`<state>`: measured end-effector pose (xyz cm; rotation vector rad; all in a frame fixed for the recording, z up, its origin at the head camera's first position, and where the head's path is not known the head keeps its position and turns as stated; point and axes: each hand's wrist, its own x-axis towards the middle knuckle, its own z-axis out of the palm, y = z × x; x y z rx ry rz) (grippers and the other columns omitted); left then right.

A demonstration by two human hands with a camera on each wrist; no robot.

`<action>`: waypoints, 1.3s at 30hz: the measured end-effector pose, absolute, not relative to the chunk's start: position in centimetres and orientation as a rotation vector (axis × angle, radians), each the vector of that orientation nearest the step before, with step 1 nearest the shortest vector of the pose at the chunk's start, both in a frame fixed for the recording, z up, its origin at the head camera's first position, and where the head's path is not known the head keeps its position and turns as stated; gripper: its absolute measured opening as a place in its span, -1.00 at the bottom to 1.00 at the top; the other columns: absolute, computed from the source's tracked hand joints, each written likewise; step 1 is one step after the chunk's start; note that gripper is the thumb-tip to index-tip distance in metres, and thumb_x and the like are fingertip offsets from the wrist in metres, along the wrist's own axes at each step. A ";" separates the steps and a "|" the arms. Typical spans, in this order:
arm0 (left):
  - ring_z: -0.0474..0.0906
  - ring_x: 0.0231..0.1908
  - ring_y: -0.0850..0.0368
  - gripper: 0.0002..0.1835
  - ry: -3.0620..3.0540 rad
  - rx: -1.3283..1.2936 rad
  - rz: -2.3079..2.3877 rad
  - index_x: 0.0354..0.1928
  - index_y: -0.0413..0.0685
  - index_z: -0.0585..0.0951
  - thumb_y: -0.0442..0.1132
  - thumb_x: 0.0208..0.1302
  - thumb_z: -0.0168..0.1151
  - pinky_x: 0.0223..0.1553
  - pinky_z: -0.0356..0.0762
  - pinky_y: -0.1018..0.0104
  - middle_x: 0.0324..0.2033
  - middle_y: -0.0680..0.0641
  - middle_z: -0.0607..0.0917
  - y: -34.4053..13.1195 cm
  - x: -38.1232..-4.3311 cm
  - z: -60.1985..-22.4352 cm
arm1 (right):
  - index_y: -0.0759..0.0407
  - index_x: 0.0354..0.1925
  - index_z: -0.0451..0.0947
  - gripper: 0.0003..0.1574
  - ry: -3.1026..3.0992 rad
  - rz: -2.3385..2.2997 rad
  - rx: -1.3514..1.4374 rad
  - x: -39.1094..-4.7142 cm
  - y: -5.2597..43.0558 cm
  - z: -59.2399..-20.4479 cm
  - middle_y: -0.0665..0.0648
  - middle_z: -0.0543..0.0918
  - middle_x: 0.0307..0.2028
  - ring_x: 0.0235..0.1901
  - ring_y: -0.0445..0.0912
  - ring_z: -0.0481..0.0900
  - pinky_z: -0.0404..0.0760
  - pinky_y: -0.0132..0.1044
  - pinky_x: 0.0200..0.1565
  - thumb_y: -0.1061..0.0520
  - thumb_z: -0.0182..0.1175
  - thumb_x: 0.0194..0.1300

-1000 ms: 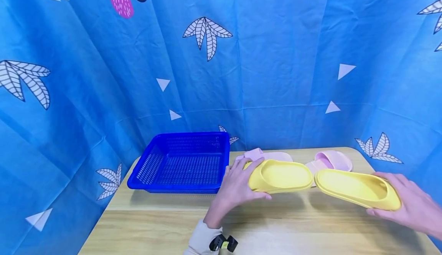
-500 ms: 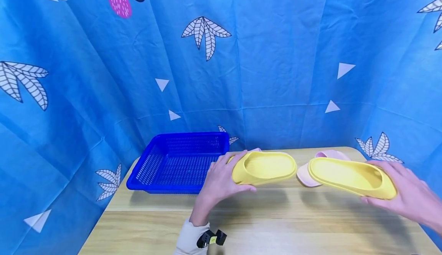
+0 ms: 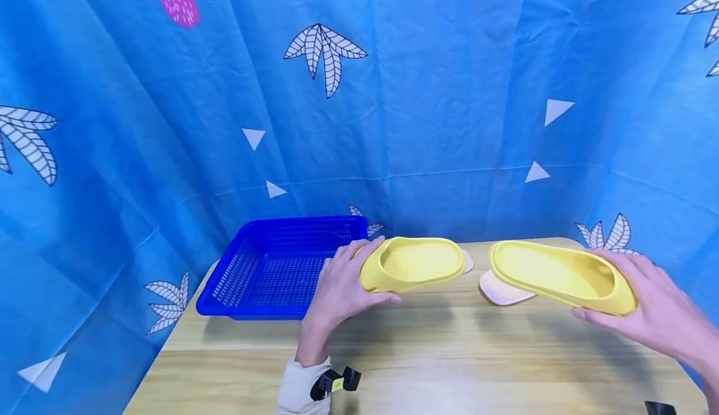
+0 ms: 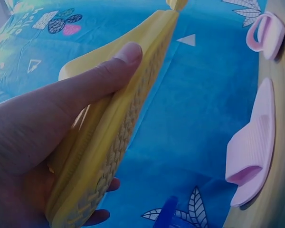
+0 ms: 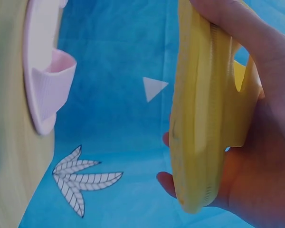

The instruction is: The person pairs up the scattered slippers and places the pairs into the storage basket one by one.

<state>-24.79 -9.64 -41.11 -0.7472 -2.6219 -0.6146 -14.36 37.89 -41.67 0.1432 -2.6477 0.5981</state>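
Heels of left slipper [image 3: 418,262] and right slipper [image 3: 553,271] wider apart than one second earlier.
Left hand [image 3: 341,287] and right hand [image 3: 648,293] grip the toe ends, fingers curled round, above table [image 3: 449,371]; both yellow, left sole [image 4: 118,153] woven-textured.

The place is a curtained-off nook: blue cloth [image 3: 444,103], printed with leaves and triangles, hangs behind and along both sides of a wood-grain bench [image 3: 427,365]; the goods about it are household ones, a plastic basket [image 3: 247,312] and yellow slippers [image 3: 421,261]. Whether a home, shop or studio lies beyond cannot be told.
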 end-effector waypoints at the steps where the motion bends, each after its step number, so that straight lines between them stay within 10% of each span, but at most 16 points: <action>1: 0.44 0.22 -0.05 0.20 -2.623 -0.745 -0.619 0.52 0.38 0.35 0.49 -0.27 0.56 0.04 0.48 -0.08 0.29 0.00 0.52 -9.7 -24.9 -41.0 | 0.16 0.44 0.33 0.36 -2.649 0.611 0.132 -14.4 37.7 -41.5 0.44 0.43 0.11 -0.03 0.39 0.32 0.29 0.24 -0.32 -0.23 0.71 -0.24; 39: 0.44 0.24 -0.06 0.21 -2.586 -0.763 -0.624 0.49 0.27 0.41 0.53 -0.30 0.54 0.01 0.48 -0.05 0.35 0.07 0.50 -9.5 -25.9 -41.6 | -0.11 0.44 0.42 0.38 -2.492 0.707 0.282 -14.8 33.4 -39.7 0.12 0.51 0.18 0.06 -0.07 0.31 0.20 -0.03 -0.16 -0.04 0.81 -0.41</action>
